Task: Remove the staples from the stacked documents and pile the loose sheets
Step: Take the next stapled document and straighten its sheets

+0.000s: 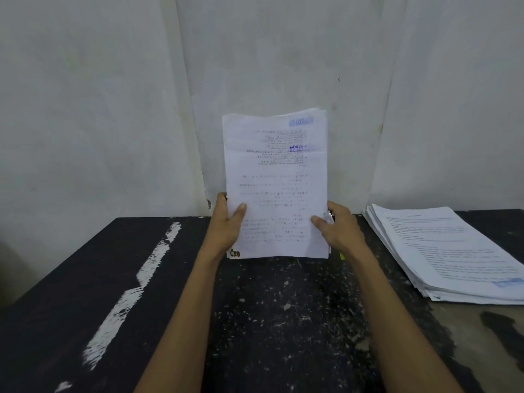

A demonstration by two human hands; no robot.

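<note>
From my station I see a black, worn tabletop (283,321), speckled with pale chips and crossed on the left by a ragged white paint streak (133,290) that runs from near to far. Behind it stands a plain grey-white wall (99,95) with faint vertical seams. On the right side of the table lies a fanned pile of white printed sheets (448,253), flat and slightly askew, with a blue mark at its near right corner.

At the centre, towards the far edge, a bundle of white printed paper sheets (276,182) is held upright, facing me. Its text is blurred, blue stamps show near the top right, a crease crosses the upper part, and a dark scribble sits at the lower left corner. I cannot tell whether its lower edge touches the table. The left hand (226,225) pinches the left edge, thumb on the front. The right hand (338,228) pinches the right edge the same way, with a small pale shiny object (329,217) by the thumb that I cannot identify. A tiny yellow scrap (342,255) shows just beside the right wrist
</note>
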